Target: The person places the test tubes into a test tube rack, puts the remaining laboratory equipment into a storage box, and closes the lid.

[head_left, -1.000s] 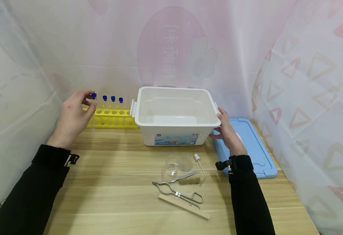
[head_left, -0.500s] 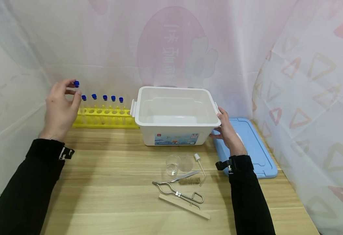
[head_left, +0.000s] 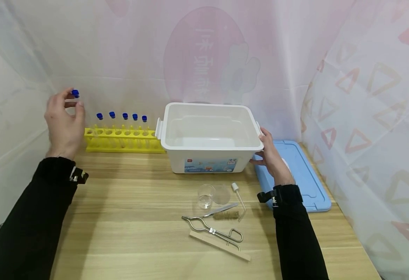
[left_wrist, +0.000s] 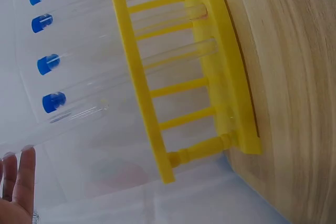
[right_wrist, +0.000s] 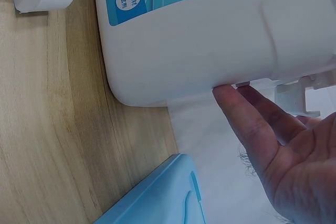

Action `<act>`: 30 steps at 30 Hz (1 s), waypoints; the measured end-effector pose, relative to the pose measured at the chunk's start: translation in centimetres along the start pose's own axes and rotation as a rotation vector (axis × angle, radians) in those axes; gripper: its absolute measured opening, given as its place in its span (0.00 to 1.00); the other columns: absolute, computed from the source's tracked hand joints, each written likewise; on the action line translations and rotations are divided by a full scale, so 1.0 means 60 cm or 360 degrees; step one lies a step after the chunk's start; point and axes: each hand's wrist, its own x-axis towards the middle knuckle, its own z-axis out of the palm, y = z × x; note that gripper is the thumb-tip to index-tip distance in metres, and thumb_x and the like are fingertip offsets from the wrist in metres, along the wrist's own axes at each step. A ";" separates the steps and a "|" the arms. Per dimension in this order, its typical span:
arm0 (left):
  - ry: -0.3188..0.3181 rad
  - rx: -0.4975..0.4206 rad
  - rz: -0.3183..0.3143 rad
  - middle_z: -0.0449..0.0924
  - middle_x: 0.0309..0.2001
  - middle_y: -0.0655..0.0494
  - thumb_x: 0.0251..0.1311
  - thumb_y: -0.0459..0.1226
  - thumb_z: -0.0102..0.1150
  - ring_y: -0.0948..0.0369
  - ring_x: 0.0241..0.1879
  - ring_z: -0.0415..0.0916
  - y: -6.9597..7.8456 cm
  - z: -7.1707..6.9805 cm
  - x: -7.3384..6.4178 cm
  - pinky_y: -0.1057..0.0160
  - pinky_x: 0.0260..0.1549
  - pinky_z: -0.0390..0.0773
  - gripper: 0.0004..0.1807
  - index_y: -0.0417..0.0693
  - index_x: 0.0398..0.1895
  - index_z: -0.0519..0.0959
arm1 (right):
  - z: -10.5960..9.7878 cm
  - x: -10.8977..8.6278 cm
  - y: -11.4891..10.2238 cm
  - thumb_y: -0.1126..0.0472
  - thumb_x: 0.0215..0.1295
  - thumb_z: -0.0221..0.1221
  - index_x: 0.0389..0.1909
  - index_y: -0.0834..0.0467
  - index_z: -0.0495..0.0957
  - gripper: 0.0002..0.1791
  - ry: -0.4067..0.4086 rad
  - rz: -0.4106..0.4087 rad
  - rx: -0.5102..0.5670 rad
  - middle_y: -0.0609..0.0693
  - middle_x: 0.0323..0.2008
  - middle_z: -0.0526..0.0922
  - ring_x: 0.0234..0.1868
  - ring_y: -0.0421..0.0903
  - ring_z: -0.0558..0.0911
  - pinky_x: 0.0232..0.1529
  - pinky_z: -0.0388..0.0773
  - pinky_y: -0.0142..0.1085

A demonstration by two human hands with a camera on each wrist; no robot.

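My left hand (head_left: pixel 64 126) pinches a clear test tube near its blue cap (head_left: pixel 75 93), above the left end of the yellow test tube rack (head_left: pixel 101 149). In the left wrist view the tube (left_wrist: pixel 79 116) slants down, its lower end short of the rack's top bar. Several blue-capped test tubes (left_wrist: pixel 178 53) stand in the rack. My right hand (head_left: pixel 273 159) rests at the right side of the white plastic bin (head_left: pixel 209 149). In the right wrist view, its extended fingers (right_wrist: pixel 244 119) touch the bin's wall just below the side handle (right_wrist: pixel 294 98).
A blue lid (head_left: pixel 307 182) lies right of the bin. On the wooden table in front are a small clear beaker (head_left: pixel 205 201), a bent tube with a white stopper (head_left: pixel 235 187), tweezers (head_left: pixel 222 210), a brush (head_left: pixel 225 215), crucible tongs (head_left: pixel 212 231) and a wooden strip (head_left: pixel 220 245).
My left hand has moved up and left with the pinched test tube, away from the rack's middle to over its left end. The right hand and the bin have stayed put.
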 end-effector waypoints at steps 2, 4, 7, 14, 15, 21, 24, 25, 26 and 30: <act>0.0024 -0.0015 -0.0032 0.75 0.82 0.49 0.95 0.46 0.49 0.58 0.74 0.79 -0.005 0.003 0.003 0.78 0.65 0.81 0.28 0.65 0.92 0.69 | -0.001 0.001 0.000 0.26 0.90 0.45 0.97 0.28 0.36 0.46 -0.0002 0.0005 -0.0003 0.60 0.94 0.57 0.87 0.74 0.73 0.82 0.75 0.80; 0.0055 -0.0028 -0.0051 0.76 0.81 0.49 0.95 0.46 0.50 0.65 0.71 0.78 -0.009 0.007 0.005 0.78 0.63 0.82 0.28 0.65 0.91 0.70 | -0.002 0.002 0.000 0.26 0.90 0.45 0.97 0.28 0.36 0.46 -0.0001 0.0009 -0.0001 0.59 0.94 0.57 0.87 0.74 0.73 0.82 0.75 0.79; 0.0103 -0.0044 -0.0059 0.76 0.80 0.51 0.94 0.45 0.51 0.76 0.65 0.74 -0.017 0.014 0.008 0.79 0.61 0.82 0.27 0.65 0.89 0.72 | -0.002 0.003 -0.001 0.25 0.90 0.45 0.97 0.28 0.36 0.46 -0.0001 0.0011 -0.0002 0.59 0.94 0.56 0.87 0.74 0.72 0.82 0.74 0.80; 0.0083 -0.0043 -0.0100 0.74 0.82 0.54 0.95 0.44 0.49 0.65 0.71 0.76 -0.028 0.030 0.012 0.76 0.62 0.79 0.26 0.64 0.89 0.70 | -0.002 0.004 0.001 0.25 0.90 0.45 0.97 0.29 0.36 0.46 0.0004 0.0013 -0.0001 0.60 0.93 0.57 0.87 0.74 0.73 0.81 0.75 0.80; 0.0067 -0.0037 -0.0109 0.73 0.82 0.54 0.95 0.44 0.48 0.61 0.73 0.76 -0.028 0.033 0.011 0.75 0.63 0.79 0.27 0.64 0.90 0.69 | -0.002 0.004 0.000 0.25 0.90 0.45 0.97 0.29 0.36 0.46 0.0004 0.0013 0.0000 0.60 0.93 0.57 0.87 0.74 0.73 0.81 0.75 0.80; -0.0016 0.0018 -0.0098 0.72 0.84 0.48 0.96 0.44 0.46 0.52 0.78 0.77 -0.035 0.044 0.006 0.67 0.70 0.82 0.28 0.57 0.91 0.66 | 0.000 0.004 0.000 0.26 0.90 0.45 0.98 0.29 0.35 0.47 0.0014 0.0015 -0.0006 0.60 0.94 0.57 0.87 0.74 0.73 0.81 0.75 0.80; -0.0045 0.0036 -0.0090 0.72 0.84 0.46 0.96 0.45 0.45 0.50 0.78 0.77 -0.042 0.048 0.004 0.64 0.71 0.82 0.28 0.54 0.91 0.66 | 0.000 0.003 0.000 0.27 0.90 0.45 0.98 0.30 0.35 0.47 0.0017 0.0014 -0.0011 0.60 0.94 0.57 0.87 0.74 0.73 0.81 0.76 0.80; -0.0054 0.0039 -0.0090 0.72 0.84 0.46 0.96 0.45 0.45 0.49 0.78 0.78 -0.044 0.050 0.004 0.63 0.71 0.83 0.28 0.53 0.91 0.66 | 0.000 0.003 0.000 0.27 0.90 0.46 0.98 0.30 0.35 0.47 0.0019 0.0014 -0.0012 0.60 0.94 0.57 0.87 0.74 0.73 0.81 0.76 0.80; -0.0064 0.0039 -0.0094 0.72 0.84 0.45 0.96 0.45 0.45 0.48 0.78 0.78 -0.047 0.051 0.004 0.63 0.71 0.83 0.28 0.52 0.91 0.66 | 0.000 0.004 0.000 0.27 0.90 0.46 0.98 0.30 0.36 0.47 0.0021 0.0015 -0.0013 0.61 0.94 0.57 0.87 0.74 0.73 0.81 0.76 0.80; -0.0109 0.0047 -0.0110 0.72 0.84 0.43 0.95 0.45 0.45 0.46 0.78 0.77 -0.057 0.056 0.003 0.60 0.72 0.83 0.29 0.50 0.91 0.66 | 0.000 0.005 0.000 0.27 0.90 0.46 0.98 0.30 0.36 0.47 0.0025 0.0019 -0.0021 0.61 0.94 0.58 0.87 0.74 0.73 0.80 0.76 0.80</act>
